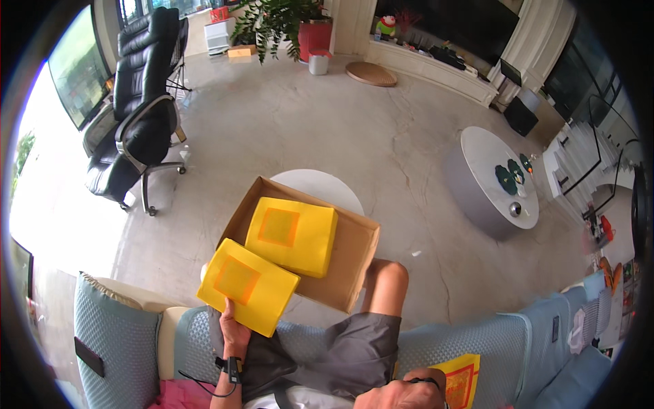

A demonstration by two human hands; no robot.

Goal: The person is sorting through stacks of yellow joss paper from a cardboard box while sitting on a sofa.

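My left hand (234,332) grips a block of yellow paper (248,288) by its near edge, thumb on top. A framed orange square is printed on its upper face. Behind it a second, like yellow block (291,236) lies in a shallow brown cardboard box (338,288). The held block is over the box's near left corner and overlaps the second block in view. At the lower edge, my right hand (395,393) is beside a yellow packet with red print (460,380) on the sofa. Its fingers are largely hidden or cut off.
I sit on a sofa with blue quilted covers (470,347). The box hides part of a round white table (320,185). A black office chair (146,102) stands left. At right is an oval table (494,160) with dark green pieces. A phone (89,356) lies at left.
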